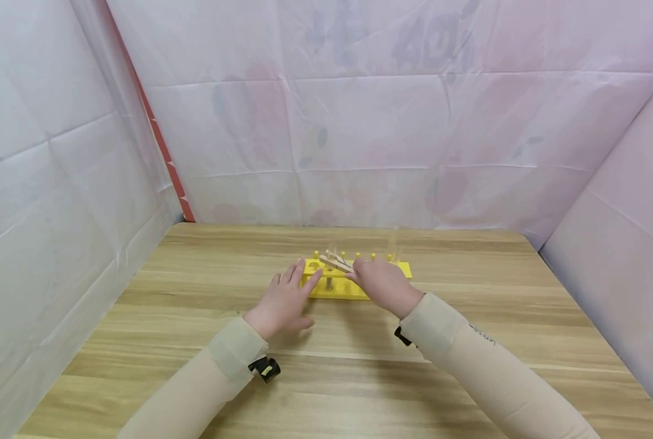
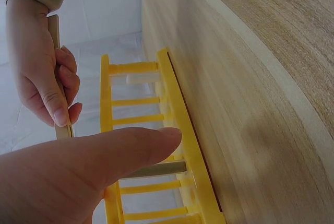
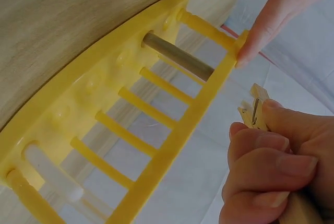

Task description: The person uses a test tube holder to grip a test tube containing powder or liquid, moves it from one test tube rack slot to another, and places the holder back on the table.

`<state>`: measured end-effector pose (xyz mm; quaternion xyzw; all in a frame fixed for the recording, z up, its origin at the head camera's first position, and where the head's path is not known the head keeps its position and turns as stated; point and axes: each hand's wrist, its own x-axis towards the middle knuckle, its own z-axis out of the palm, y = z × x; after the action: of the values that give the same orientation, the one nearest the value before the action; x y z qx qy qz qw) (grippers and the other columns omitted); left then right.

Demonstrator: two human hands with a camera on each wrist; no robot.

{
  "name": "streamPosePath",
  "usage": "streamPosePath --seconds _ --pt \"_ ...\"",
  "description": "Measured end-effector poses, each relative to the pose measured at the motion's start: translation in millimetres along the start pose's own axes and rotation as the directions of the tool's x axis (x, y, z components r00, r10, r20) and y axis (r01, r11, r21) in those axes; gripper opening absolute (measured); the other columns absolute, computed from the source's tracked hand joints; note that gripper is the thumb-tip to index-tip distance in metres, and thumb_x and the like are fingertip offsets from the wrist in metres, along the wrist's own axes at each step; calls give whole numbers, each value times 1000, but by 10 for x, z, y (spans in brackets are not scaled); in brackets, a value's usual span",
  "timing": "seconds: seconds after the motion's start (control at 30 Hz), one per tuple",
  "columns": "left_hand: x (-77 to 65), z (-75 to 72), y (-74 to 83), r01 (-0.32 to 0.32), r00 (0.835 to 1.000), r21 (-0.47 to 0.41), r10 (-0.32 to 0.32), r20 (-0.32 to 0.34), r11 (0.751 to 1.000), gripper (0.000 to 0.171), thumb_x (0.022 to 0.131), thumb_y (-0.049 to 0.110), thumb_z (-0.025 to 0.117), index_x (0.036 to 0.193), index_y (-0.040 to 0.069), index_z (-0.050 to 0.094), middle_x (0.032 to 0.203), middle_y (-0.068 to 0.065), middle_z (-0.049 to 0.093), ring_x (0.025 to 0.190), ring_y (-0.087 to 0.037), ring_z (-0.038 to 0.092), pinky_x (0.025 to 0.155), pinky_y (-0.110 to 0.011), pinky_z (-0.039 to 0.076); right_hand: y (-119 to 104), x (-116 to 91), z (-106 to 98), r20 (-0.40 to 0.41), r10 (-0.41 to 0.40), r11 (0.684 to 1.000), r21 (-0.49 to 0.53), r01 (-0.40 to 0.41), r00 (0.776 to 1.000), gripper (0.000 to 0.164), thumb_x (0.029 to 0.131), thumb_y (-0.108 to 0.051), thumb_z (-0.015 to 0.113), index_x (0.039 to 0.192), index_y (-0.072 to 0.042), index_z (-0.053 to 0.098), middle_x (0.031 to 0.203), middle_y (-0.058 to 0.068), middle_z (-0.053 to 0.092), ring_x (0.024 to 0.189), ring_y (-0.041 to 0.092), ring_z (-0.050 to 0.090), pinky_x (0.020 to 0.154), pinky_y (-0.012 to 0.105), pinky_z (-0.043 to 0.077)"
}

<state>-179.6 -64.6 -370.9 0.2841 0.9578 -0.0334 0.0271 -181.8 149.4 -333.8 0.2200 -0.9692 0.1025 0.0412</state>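
Observation:
A yellow test tube rack (image 1: 339, 295) stands on the wooden table. My left hand (image 1: 285, 302) rests at its left end, fingers spread and fairly straight, with fingertips against the top plate. In my right hand (image 1: 383, 283) I grip a wooden test tube clamp (image 3: 255, 104). Near the left end, a test tube (image 3: 180, 59) with a grey-brown lower part stands in the rack. The clamp's tip is right at this tube's clear upper end, above the top plate. Another tube (image 3: 55, 172), white inside at the bottom, stands at the rack's right end.
The wooden table (image 1: 326, 390) spreads around the rack. Pale printed sheets (image 1: 359, 134) hang behind and at both sides. Several yellow pegs (image 1: 372, 256) stick up along the rack's back. Black cameras (image 1: 266, 369) are strapped at both wrists.

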Motion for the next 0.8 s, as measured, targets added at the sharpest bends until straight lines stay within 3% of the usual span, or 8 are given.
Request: streamPosePath --seconds 0.3,0.8 --pt "-7 -19 4 -3 1000 2 3 5 1000 98 78 54 66 151 18 12 152 -23 9 137 -38 19 105 -55 26 -7 9 39 70 32 999 -8 -32 997 27 95 -28 54 76 -9 52 54 -1 43 42 11 35 40 23 31" --pt "-3 -27 3 -1 1000 2 1 15 1000 97 79 54 65 151 19 12 153 -22 9 137 -38 19 105 -54 26 -22 29 64 113 49 998 29 -52 992 27 95 -29 53 79 -8 54 56 0 46 45 11 36 42 24 31"
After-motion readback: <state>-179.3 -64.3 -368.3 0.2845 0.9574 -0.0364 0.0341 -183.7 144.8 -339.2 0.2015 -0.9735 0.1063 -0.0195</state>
